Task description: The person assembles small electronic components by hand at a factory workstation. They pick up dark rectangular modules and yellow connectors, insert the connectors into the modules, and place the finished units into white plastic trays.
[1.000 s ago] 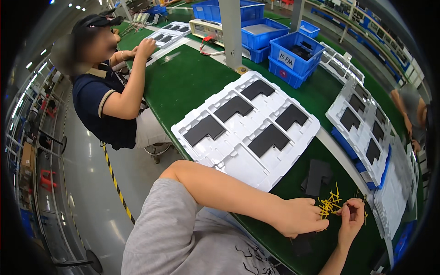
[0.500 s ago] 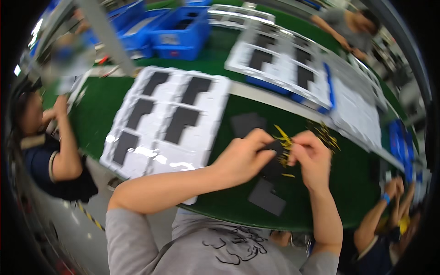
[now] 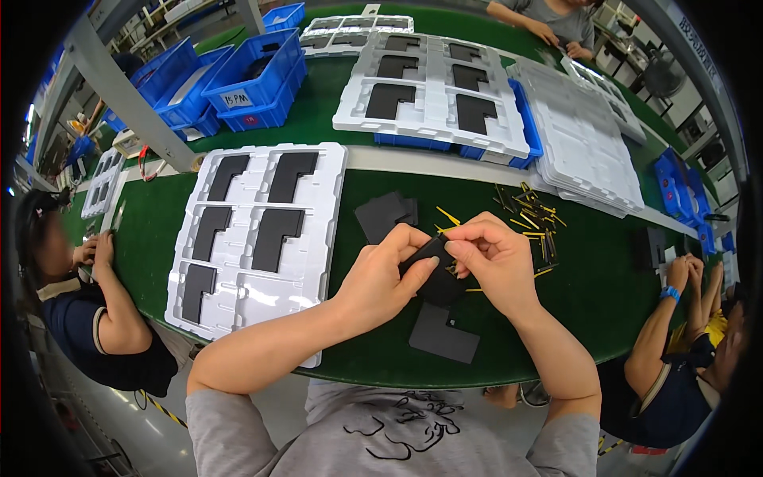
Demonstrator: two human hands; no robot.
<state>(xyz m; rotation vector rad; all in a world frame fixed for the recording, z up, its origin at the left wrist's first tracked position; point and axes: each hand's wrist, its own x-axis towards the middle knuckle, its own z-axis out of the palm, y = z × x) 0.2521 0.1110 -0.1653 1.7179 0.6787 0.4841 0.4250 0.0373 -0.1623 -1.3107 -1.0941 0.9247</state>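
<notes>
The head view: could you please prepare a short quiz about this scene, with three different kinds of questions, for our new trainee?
1. How many black L-shaped pieces lie in the nearest white tray, left of the hands?
2. True or false: the left hand holds a black part between thumb and fingers.
3. Where does the loose pile of yellow and dark strips lie?
a) in a blue bin
b) on the green tabletop
c) inside a white tray

Key: 1. Five. 2. True. 3. b.
</notes>
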